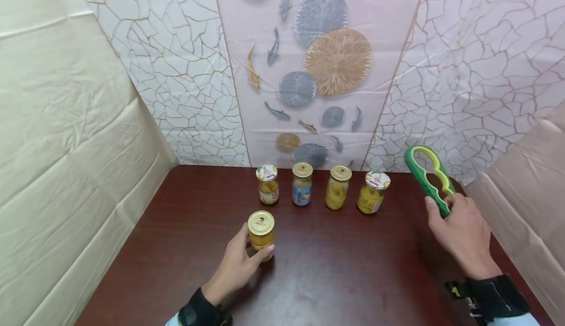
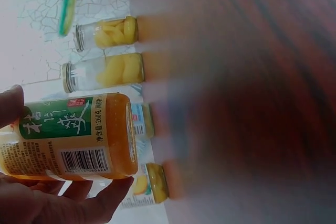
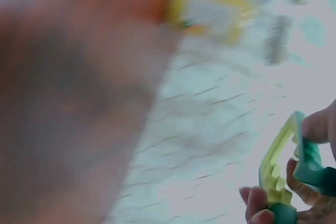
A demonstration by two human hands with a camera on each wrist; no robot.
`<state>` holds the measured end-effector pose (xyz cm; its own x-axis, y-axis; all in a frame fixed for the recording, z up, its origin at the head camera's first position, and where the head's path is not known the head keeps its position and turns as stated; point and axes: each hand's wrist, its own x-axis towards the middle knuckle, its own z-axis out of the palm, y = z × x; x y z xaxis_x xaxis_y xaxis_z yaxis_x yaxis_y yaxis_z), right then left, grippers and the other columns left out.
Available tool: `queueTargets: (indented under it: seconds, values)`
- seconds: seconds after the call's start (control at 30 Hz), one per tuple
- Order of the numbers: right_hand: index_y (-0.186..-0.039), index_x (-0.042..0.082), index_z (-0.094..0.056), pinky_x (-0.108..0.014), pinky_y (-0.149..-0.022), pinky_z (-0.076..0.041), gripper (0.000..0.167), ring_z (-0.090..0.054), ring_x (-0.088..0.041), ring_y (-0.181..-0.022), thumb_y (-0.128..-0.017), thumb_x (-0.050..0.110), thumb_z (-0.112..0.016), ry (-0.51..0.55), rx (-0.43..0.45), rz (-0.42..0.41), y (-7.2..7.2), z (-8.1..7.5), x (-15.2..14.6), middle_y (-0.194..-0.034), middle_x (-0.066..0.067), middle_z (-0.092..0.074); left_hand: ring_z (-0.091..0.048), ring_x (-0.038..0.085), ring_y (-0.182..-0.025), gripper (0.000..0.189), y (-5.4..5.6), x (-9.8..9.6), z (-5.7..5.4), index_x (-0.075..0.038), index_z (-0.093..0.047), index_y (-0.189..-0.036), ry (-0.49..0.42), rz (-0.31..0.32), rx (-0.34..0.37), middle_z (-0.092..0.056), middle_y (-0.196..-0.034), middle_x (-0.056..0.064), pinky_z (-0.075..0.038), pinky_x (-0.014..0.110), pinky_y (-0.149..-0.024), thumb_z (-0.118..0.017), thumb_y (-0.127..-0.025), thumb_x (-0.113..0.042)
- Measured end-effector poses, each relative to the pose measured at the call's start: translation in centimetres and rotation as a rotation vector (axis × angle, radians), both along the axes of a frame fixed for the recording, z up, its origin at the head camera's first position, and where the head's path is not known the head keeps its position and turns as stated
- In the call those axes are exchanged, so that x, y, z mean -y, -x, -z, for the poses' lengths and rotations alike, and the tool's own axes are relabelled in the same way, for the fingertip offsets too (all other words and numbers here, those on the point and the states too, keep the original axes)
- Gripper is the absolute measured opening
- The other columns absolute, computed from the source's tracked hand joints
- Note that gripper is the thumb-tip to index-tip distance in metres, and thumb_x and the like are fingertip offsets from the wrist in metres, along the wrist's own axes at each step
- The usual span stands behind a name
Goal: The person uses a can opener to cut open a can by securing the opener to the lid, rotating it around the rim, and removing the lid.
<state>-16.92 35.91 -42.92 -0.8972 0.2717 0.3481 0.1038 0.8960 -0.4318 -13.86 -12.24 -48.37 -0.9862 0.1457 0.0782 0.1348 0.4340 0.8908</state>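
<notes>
My left hand (image 1: 236, 267) grips a small glass jar (image 1: 261, 230) with a gold lid, thumb on one side and fingers on the other. In the left wrist view the jar (image 2: 79, 137) shows orange contents, a green and cream label and a barcode. The jar is upright over the front middle of the table. Off to the right, my right hand (image 1: 463, 230) holds a green jar opener (image 1: 430, 179) by its handle end, its toothed loop pointing up and away. In the right wrist view the opener's lighter green inner teeth (image 3: 275, 171) face the gap between its arms.
Along the back of the dark red-brown table (image 1: 335, 267) stand several lidded jars of yellow fruit, among them a blue-labelled jar (image 1: 302, 185) and a white-lidded jar (image 1: 372, 193) at the right end. Patterned cloth (image 1: 198, 95) hangs behind, with plain cream cloth (image 1: 66, 169) at the sides.
</notes>
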Motion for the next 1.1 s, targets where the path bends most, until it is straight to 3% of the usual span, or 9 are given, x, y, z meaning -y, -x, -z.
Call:
queueTargets:
  seconds: [0.2,0.33,0.47,0.67,0.83,1.1]
  values:
    - [-0.093,0.010,-0.063,-0.030,-0.058,-0.032,0.034,-0.051,-0.023,-0.077,-0.100,0.042,-0.071,-0.010,-0.141,-0.181,-2.6,-3.9,5.7,-0.100,-0.012,-0.061,-0.067,0.032,-0.133,0.065,0.4,-1.1,-0.2,-0.018,-0.047,-0.153,-0.010,0.031,-0.013,-0.065,-0.142,0.010,-0.060,0.049,-0.103,-0.080,-0.098,-0.033]
    - [-0.089,0.018,-0.060,-0.028,-0.059,-0.034,0.027,-0.048,-0.014,-0.079,-0.094,0.036,-0.080,-0.046,-0.206,-0.323,-3.5,-4.6,9.2,-0.101,-0.004,-0.063,-0.067,0.033,-0.134,0.064,0.5,-1.9,-0.3,-0.018,-0.048,-0.152,-0.042,0.063,-0.034,-0.064,-0.143,0.011,-0.060,0.048,-0.103,-0.080,-0.099,-0.033]
    - [-0.086,0.022,-0.059,-0.026,-0.060,-0.037,0.029,-0.047,-0.006,-0.081,-0.090,0.033,-0.085,-0.049,-0.224,-0.410,-4.1,-4.7,11.6,-0.102,0.004,-0.064,-0.065,0.033,-0.135,0.064,0.7,-2.7,-0.5,-0.020,-0.047,-0.153,-0.073,0.094,-0.028,-0.063,-0.144,0.011,-0.060,0.047,-0.102,-0.079,-0.099,-0.033]
    - [-0.086,0.023,-0.057,-0.022,-0.060,-0.037,0.031,-0.044,-0.002,-0.076,-0.088,0.034,-0.086,-0.062,-0.206,-0.526,-4.4,-4.5,14.4,-0.098,0.009,-0.059,-0.066,0.031,-0.132,0.062,1.3,-4.0,-0.9,-0.026,-0.047,-0.153,-0.111,0.139,0.006,-0.062,-0.144,0.007,-0.060,0.047,-0.098,-0.078,-0.100,-0.035]
    - [-0.092,0.022,-0.059,-0.020,-0.061,-0.039,0.029,-0.046,0.000,-0.074,-0.091,0.038,-0.083,-0.066,-0.157,-0.605,-4.3,-4.7,16.2,-0.108,0.007,-0.065,-0.066,0.027,-0.131,0.062,1.6,-5.3,-1.5,-0.027,-0.047,-0.154,-0.129,0.169,-0.008,-0.064,-0.141,0.004,-0.058,0.048,-0.102,-0.078,-0.100,-0.032]
    - [-0.095,0.022,-0.059,-0.020,-0.061,-0.037,0.031,-0.042,-0.002,-0.074,-0.093,0.045,-0.080,-0.104,-0.073,-0.631,-4.1,-5.0,17.7,-0.101,0.007,-0.057,-0.070,0.022,-0.118,0.063,1.6,-6.2,-2.3,-0.029,-0.051,-0.152,-0.127,0.175,-0.029,-0.068,-0.138,0.004,-0.061,0.038,-0.090,-0.081,-0.097,-0.033]
